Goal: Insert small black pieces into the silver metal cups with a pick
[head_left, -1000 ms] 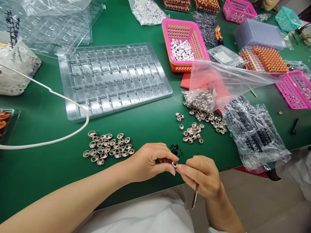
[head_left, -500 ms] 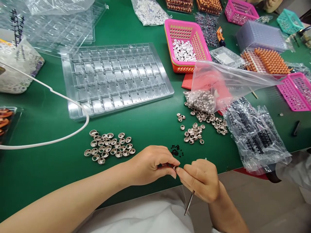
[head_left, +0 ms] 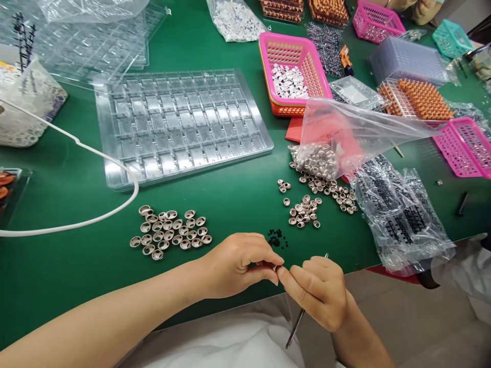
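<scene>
My left hand (head_left: 243,263) pinches a small silvery piece (head_left: 275,268), mostly hidden by the fingertips, just above the table's front edge. The index finger of my right hand (head_left: 318,291) presses against that piece from the other side. Slim metal tweezers (head_left: 295,328) lie gripped in my right palm, one end pointing down towards my lap. Just beyond the fingertips is a scatter of tiny black discs (head_left: 276,238). Hollow silver cups (head_left: 158,254) stand grouped left of my left hand, and more loose silver cups (head_left: 306,207) lie beyond my right hand.
A clear compartment tray (head_left: 187,122) lies behind the left cups, with a white cable (head_left: 130,199) curving across its corner. Stacked pink baskets (head_left: 320,66) hold white oval pieces. An opened plastic bag (head_left: 360,122) spills cups. Bagged black parts (head_left: 399,214) sit at the right edge.
Both hands keep their pinch on the small piece and stay together. The tweezers' lower end has swung slightly left and down. The view has shifted a little.
</scene>
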Demonstrator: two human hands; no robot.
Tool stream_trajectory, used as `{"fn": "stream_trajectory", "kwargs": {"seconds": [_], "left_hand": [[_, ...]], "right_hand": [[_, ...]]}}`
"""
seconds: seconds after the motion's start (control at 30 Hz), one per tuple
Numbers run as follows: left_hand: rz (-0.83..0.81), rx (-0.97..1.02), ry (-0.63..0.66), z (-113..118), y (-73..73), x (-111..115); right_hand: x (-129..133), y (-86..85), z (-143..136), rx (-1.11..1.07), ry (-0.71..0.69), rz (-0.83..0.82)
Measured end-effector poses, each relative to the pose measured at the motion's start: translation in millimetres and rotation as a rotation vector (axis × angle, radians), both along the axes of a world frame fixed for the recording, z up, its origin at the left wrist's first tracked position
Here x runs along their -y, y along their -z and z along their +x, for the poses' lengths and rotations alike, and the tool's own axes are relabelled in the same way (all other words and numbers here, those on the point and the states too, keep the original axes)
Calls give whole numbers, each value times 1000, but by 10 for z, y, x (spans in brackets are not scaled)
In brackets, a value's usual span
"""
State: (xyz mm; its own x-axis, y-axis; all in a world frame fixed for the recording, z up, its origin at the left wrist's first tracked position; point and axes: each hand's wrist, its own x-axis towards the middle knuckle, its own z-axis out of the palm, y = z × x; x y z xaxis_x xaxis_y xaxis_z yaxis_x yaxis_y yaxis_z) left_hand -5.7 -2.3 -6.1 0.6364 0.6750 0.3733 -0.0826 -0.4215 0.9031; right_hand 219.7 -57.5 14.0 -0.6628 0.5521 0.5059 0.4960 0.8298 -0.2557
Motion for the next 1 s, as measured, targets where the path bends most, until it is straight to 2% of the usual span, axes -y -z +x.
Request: {"fn": "stream_trajectory", "kwargs": {"seconds": [0.23,0.5,1.0], "left_hand": [[-13,9,-7,0,1,6],[12,-3,-1,2,-3,6],[36,-26,22,3,46,27]], "right_hand": [[20,10,-3,-21,15,16],[-32,-20,-7,2,-33,21],[-49,-44,0,53,-65,-81]]}}
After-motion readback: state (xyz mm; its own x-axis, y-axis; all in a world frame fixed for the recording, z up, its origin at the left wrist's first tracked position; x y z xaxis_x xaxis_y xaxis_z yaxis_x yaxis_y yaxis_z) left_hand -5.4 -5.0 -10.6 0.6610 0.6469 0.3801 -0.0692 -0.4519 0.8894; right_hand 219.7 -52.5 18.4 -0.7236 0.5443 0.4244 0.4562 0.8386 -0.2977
